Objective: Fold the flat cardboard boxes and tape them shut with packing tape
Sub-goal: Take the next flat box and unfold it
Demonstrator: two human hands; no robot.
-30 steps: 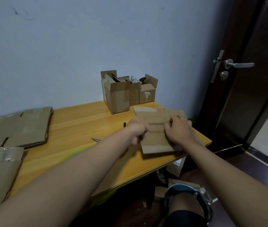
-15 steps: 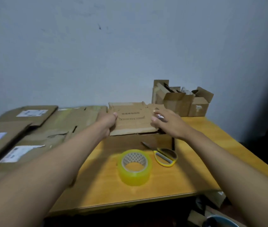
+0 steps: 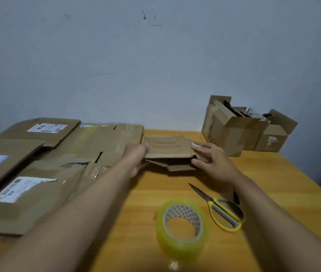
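Note:
A small flat cardboard box point(image 3: 168, 149) with printed text is held just above the wooden table point(image 3: 285, 185) at mid-depth. My left hand point(image 3: 136, 159) grips its left edge, thumb on top. My right hand point(image 3: 211, 159) holds its right edge with fingers spread over the top and thumb underneath. A roll of clear yellowish packing tape point(image 3: 182, 224) stands on the table in front of me. Yellow-handled scissors point(image 3: 221, 209) lie to the right of the roll.
Several flattened cardboard boxes point(image 3: 44, 173), some with white labels, cover the table's left half. Three upright open boxes point(image 3: 242, 130) stand against the wall at the back right. A dark pen point(image 3: 236, 197) lies by the scissors. The table's right edge runs diagonally.
My view has swung left from the door side to the table's middle. Both hands carried the small flat box leftward and lowered it towards the table; the tape and scissors have come into view.

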